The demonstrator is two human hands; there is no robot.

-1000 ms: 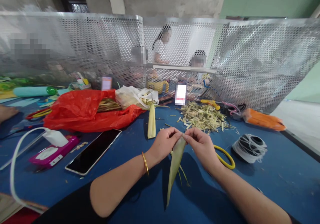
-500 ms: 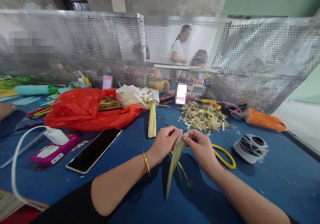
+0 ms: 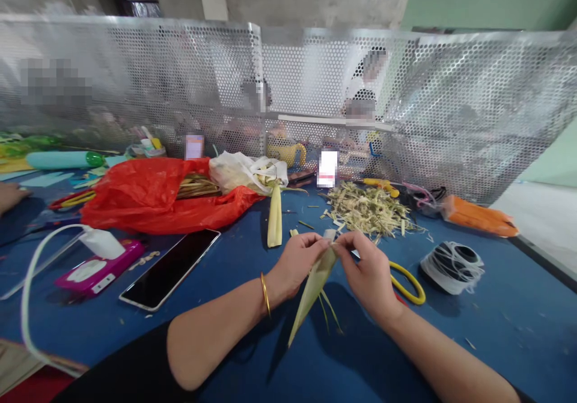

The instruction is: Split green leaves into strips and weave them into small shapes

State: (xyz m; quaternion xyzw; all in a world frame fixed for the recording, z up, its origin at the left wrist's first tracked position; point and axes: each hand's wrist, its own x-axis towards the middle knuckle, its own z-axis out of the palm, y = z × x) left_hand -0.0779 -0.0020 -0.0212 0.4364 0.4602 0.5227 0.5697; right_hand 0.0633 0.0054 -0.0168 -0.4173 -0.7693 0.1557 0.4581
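A pale green corn husk point(image 3: 314, 289) hangs between my hands, its pointed end slanting down to the left. My left hand point(image 3: 301, 260) pinches its upper edge between thumb and fingers. Close beside it, my right hand point(image 3: 367, 271) pinches the same husk near the top. Thin green strands point(image 3: 331, 314) dangle behind it. Past my right hand lies a yellow-handled tool point(image 3: 411, 286), partly hidden by that hand. Beyond my hands, another folded husk piece point(image 3: 274, 218) rests on the blue table point(image 3: 252, 355).
A red plastic bag point(image 3: 135, 196) and black-screened phone point(image 3: 171, 271) lie left, near a purple power strip point(image 3: 100, 266). Husk scraps point(image 3: 367, 208) are heaped ahead; a thread spool point(image 3: 452, 266) stands right. A perforated screen point(image 3: 189, 78) crosses the back. Another person's hand point(image 3: 13, 197) rests far left.
The husk has turned so more of its broad face shows, and its tip has swung left and slightly up. My right hand has shifted slightly right. A person behind the screen has moved right.
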